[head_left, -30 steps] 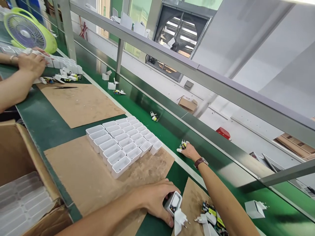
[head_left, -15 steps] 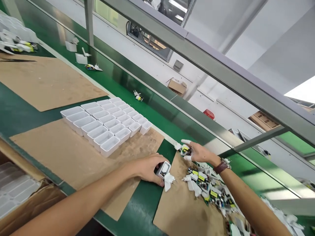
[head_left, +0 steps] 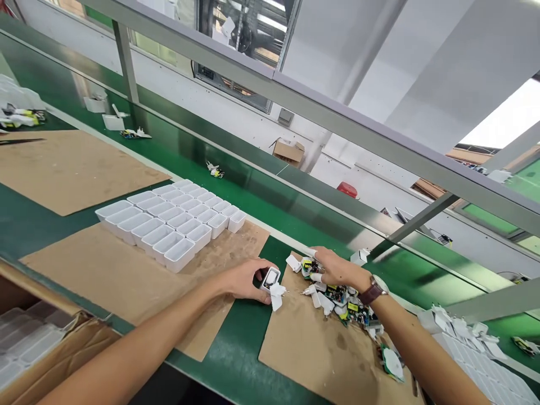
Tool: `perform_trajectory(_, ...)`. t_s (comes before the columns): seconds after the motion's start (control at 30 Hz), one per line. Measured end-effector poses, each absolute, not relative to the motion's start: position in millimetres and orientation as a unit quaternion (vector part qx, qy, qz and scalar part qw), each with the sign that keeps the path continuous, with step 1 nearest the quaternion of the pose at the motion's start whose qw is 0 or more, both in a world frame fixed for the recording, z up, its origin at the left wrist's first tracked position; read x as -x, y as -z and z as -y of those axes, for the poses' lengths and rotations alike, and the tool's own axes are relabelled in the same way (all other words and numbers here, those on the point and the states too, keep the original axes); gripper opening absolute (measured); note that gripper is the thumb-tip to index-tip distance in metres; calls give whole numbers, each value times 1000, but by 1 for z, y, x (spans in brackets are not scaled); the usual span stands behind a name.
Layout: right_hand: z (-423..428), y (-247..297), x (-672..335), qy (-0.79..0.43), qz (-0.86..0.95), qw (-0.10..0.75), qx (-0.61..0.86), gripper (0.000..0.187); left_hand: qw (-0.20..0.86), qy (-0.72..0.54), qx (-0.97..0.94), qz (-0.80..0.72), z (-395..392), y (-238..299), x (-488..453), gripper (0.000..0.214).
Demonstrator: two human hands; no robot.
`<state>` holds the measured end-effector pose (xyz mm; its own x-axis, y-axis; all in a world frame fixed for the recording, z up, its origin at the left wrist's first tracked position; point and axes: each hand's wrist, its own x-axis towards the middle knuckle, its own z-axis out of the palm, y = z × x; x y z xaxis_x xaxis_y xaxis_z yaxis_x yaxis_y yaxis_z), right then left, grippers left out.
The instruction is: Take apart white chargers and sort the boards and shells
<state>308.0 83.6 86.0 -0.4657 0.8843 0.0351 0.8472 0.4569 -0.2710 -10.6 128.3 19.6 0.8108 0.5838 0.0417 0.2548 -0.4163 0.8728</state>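
My left hand [head_left: 247,278] is closed around a white charger housing [head_left: 270,278], its open side facing up, with a white plug piece [head_left: 277,295] lying just below it on the green belt. My right hand [head_left: 337,269], with white finger cots and a wristwatch, pinches a small circuit board with yellow parts [head_left: 307,266] at the top of a pile of circuit boards and plug pieces [head_left: 348,304]. The pile lies on a brown cardboard sheet [head_left: 312,354].
A block of several empty white housings [head_left: 169,225] stands on another cardboard sheet [head_left: 105,270] to the left. Loose parts [head_left: 215,170] ride the conveyor belt [head_left: 253,197] behind. A cardboard box with trays [head_left: 29,343] sits at lower left. More white parts [head_left: 468,332] lie far right.
My right hand brought the circuit board from the conveyor back to the pile by the cardboard. The view swung right, and the other person's hands and the fan left the picture.
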Motion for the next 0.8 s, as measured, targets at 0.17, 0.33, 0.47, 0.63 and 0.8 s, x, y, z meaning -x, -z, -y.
perform_trajectory(0.17, -54, -76, -274, -122, 862, 186, 456, 50, 479, -194, -812, -270, -122, -17, 9, 72)
perform_trajectory(0.33, -36, -37, -234, -146, 850, 280, 422, 45, 576, -228, -748, -237, -121, -11, 9, 89)
perform_trajectory(0.47, -30, -20, -218, -139, 839, 327, 411, 34, 573, -217, -746, -263, -115, -18, 22, 85)
perform_trajectory(0.63, -22, -3, -210, -111, 841, 359, 389, 37, 529, -299, -721, -334, -88, -22, 32, 64)
perform_trajectory(0.8, -21, 8, -199, -80, 829, 394, 388, 46, 526, -362, -697, -326, -70, -6, 25, 80)
